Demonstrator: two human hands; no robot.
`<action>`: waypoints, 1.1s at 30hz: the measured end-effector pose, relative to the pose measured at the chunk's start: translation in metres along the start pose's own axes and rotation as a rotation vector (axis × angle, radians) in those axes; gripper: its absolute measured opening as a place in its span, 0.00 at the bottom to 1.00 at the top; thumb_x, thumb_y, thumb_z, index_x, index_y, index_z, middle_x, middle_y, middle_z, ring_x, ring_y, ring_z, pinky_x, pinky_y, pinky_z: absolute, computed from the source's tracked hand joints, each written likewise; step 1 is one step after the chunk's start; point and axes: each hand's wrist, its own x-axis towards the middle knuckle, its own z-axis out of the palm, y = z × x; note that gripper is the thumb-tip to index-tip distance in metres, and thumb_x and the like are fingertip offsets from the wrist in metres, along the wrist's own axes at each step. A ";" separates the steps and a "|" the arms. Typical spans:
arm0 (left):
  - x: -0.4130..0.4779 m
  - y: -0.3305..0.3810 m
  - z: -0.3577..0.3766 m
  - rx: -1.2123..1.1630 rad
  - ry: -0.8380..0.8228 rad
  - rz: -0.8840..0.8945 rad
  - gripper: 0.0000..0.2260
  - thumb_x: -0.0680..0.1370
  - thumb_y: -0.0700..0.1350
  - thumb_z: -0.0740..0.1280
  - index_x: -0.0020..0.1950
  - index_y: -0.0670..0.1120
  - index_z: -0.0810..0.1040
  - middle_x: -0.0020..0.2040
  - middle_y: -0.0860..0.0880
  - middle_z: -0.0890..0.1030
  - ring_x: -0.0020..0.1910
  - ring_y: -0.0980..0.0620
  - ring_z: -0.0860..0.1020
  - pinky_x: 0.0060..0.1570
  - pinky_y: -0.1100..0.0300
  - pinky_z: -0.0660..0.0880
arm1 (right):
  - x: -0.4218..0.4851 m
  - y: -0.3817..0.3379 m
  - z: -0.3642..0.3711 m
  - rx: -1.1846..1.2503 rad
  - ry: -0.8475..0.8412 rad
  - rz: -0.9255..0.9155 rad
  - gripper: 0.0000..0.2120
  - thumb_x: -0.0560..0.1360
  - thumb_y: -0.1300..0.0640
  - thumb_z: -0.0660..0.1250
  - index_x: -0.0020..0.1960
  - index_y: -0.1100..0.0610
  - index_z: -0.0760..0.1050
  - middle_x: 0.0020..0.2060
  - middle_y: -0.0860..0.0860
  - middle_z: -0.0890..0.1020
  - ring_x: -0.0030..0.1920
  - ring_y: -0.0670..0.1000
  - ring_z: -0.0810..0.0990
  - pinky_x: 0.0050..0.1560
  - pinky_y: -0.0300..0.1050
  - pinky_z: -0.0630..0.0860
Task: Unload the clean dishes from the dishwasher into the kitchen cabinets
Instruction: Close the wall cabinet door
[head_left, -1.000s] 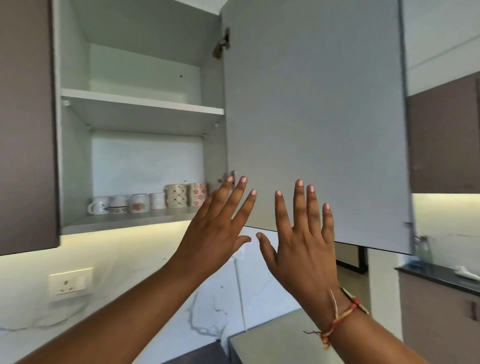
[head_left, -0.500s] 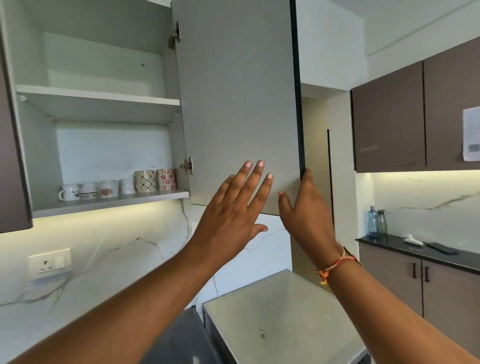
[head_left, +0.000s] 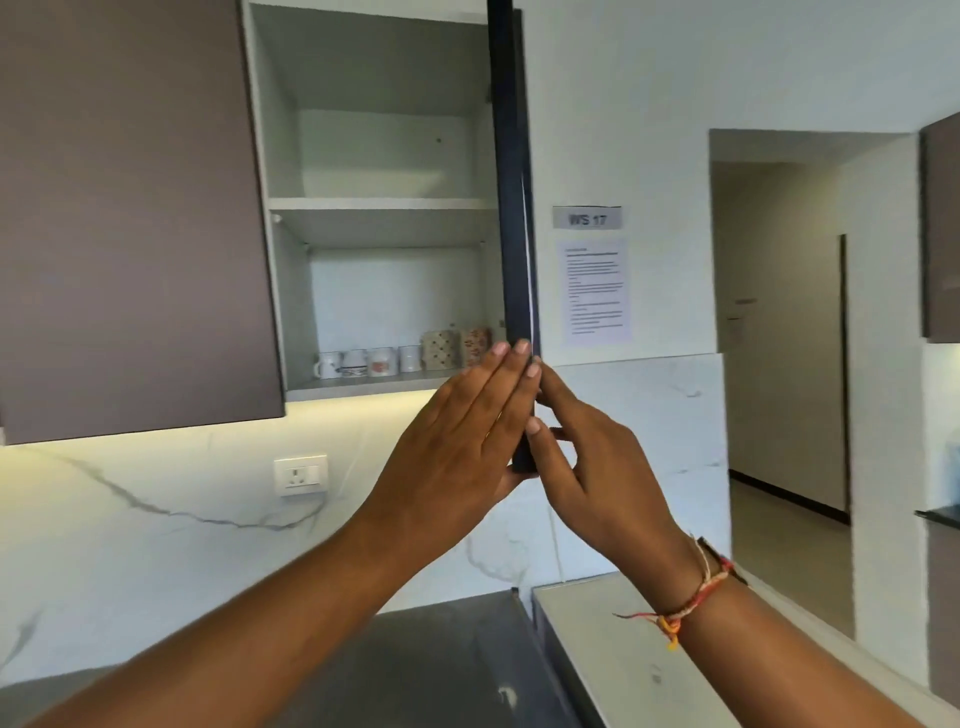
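Observation:
The upper cabinet's door (head_left: 511, 208) stands open and is seen edge-on as a dark vertical strip. My left hand (head_left: 457, 441) lies flat against its inner face near the bottom corner, thumb under the edge. On the outer side, my right hand (head_left: 597, 478) pinches the same lower edge with thumb and fingers. Inside the cabinet, a row of several mugs (head_left: 405, 356) stands on the lower shelf (head_left: 363, 385). The upper shelf (head_left: 379, 203) holds nothing. No dishwasher is in view.
A closed brown cabinet door (head_left: 130, 234) is on the left. A wall socket (head_left: 301, 474) sits on the marble backsplash. Below are a dark counter (head_left: 415, 665) and a white appliance top (head_left: 623, 649). Paper notices (head_left: 595, 291) hang on the wall; a doorway (head_left: 779, 338) opens at right.
The door has swung from facing me to edge-on. My right hand went around its free edge onto the outer side, while my left hand stayed on the inner face.

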 end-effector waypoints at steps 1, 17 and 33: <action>-0.009 -0.011 -0.002 0.004 -0.019 -0.015 0.37 0.79 0.63 0.57 0.80 0.43 0.50 0.81 0.45 0.50 0.79 0.46 0.50 0.78 0.51 0.48 | 0.002 -0.002 0.012 0.006 -0.013 -0.016 0.25 0.82 0.37 0.50 0.78 0.37 0.53 0.72 0.37 0.69 0.68 0.38 0.71 0.66 0.27 0.64; -0.135 -0.178 0.048 0.172 -0.280 -0.372 0.48 0.62 0.53 0.82 0.74 0.37 0.65 0.75 0.37 0.65 0.72 0.37 0.66 0.66 0.46 0.67 | 0.102 -0.021 0.227 -0.391 -0.307 -0.401 0.36 0.81 0.41 0.58 0.81 0.45 0.43 0.80 0.45 0.44 0.80 0.53 0.46 0.78 0.54 0.52; -0.182 -0.283 0.177 0.080 -0.287 -0.429 0.44 0.73 0.65 0.67 0.78 0.39 0.58 0.79 0.40 0.56 0.77 0.42 0.55 0.73 0.50 0.53 | 0.166 -0.008 0.371 -0.612 -0.336 -0.286 0.36 0.81 0.38 0.54 0.80 0.44 0.39 0.80 0.49 0.41 0.79 0.60 0.40 0.78 0.59 0.48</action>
